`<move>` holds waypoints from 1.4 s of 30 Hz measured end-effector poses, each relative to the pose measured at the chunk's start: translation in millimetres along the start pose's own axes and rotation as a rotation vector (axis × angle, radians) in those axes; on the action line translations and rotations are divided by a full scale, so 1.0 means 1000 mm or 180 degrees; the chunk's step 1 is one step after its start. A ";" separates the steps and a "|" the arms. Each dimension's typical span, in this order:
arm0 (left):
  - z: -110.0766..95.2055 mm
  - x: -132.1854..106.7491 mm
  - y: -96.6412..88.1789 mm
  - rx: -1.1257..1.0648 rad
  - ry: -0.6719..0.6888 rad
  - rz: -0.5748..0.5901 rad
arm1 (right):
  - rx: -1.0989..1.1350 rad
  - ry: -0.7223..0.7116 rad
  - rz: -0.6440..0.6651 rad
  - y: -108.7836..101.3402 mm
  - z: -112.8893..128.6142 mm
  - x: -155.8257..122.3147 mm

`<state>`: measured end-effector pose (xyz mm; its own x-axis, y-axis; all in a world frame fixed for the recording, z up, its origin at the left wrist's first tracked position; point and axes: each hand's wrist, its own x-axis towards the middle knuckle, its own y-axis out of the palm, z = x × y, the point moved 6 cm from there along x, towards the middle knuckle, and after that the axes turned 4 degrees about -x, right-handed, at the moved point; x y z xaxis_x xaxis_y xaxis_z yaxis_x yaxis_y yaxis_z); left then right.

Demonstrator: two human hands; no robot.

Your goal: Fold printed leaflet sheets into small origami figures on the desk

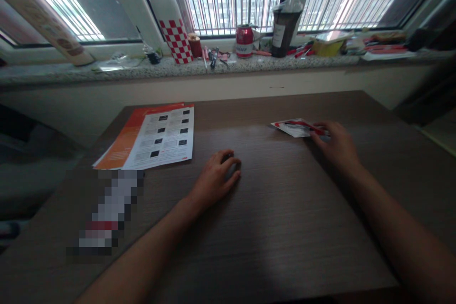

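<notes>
On the brown table, my left hand [218, 175] rests near the middle with its fingers loosely curled and apart, holding nothing. Farther back on the right, my right hand [337, 145] has its thumb and fingers closed on the right end of a flat white packet [294, 128]. Red and dark markings show on the packet; its exact kind is hard to make out. Left of my left hand lie overlapping printed sheets [164, 137] with orange panels and small dark pictures. A pixelated, blurred-out item [110, 211] lies nearer the table's left edge.
Behind the table [278, 228] runs a granite windowsill [213, 69]. On it stand a red-and-white checkered bottle [173, 23], a red can [244, 40], a dark lidded cup [285, 28], a yellow container [327, 46] and a leaning beige tube [46, 16]. Several small items lie among them.
</notes>
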<state>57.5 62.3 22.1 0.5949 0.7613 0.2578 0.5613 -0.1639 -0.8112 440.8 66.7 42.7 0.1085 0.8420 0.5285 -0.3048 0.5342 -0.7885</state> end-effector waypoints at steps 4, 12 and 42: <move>0.001 0.000 0.001 0.0004 0.0002 0.0017 | -0.0032 -0.0072 -0.0066 -0.006 0.007 0.000; 0.001 0.000 0.001 0.0069 -0.0001 0.0052 | 0.0050 -0.0387 -0.0225 -0.012 0.041 -0.007; 0.038 -0.003 -0.069 0.1242 -0.0695 -0.0574 | 0.1015 -0.1493 0.1625 0.049 0.113 -0.056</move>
<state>-4.8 94.6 57.3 0.3497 0.8767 0.3303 0.3618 0.1989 -0.9108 313.0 37.0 10.4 -0.5110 0.8202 0.2572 -0.4755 -0.0204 -0.8795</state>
